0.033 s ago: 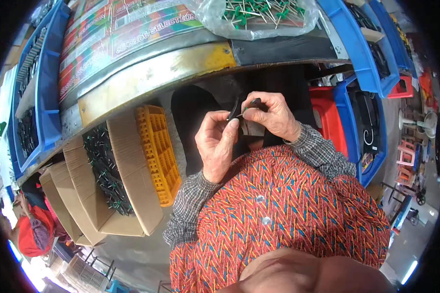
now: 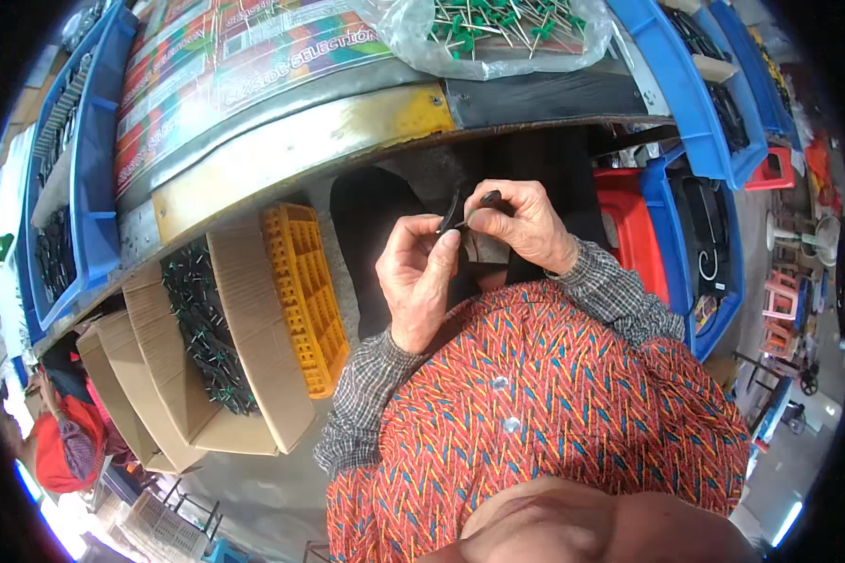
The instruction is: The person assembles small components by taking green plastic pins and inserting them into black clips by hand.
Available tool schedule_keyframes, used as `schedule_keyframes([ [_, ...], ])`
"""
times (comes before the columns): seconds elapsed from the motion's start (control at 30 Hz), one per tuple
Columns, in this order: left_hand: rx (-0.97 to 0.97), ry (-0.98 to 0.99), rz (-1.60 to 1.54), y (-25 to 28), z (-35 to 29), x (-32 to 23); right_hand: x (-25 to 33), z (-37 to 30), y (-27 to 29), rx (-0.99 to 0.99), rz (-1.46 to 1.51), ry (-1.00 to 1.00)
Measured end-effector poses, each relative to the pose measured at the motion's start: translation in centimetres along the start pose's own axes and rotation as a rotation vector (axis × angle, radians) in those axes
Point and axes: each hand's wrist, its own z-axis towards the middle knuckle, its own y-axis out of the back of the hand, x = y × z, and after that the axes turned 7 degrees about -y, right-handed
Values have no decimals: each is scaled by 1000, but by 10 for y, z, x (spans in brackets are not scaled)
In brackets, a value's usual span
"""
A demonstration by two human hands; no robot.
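As hands (image 2: 421,283) pinch, black piece (image 2: 450,214), slim, curved

Grey floor (image 2: 263,483); pink stool (image 2: 780,294); bright tube light (image 2: 787,524)

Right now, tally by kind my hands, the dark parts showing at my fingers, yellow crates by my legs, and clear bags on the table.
Hands: 2
Dark parts, one at each hand: 2
Yellow crate: 1
Clear bag: 1
Total: 6

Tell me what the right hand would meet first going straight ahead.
The right hand would likely meet the black piece in the left hand first, though depth there is unclear.
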Motion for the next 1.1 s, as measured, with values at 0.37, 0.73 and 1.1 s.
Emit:
schedule_keyframes([
  [0.37,38,-4,8,2,0,0,-2,-2,1,-22,-38,88],
  [0.73,73,21,67,2,-1,-1,-4,-3,-2,-11,73,136],
  [1.1,33,-55,92,3,16,-28,25,-9,3,-90,65,15],
])
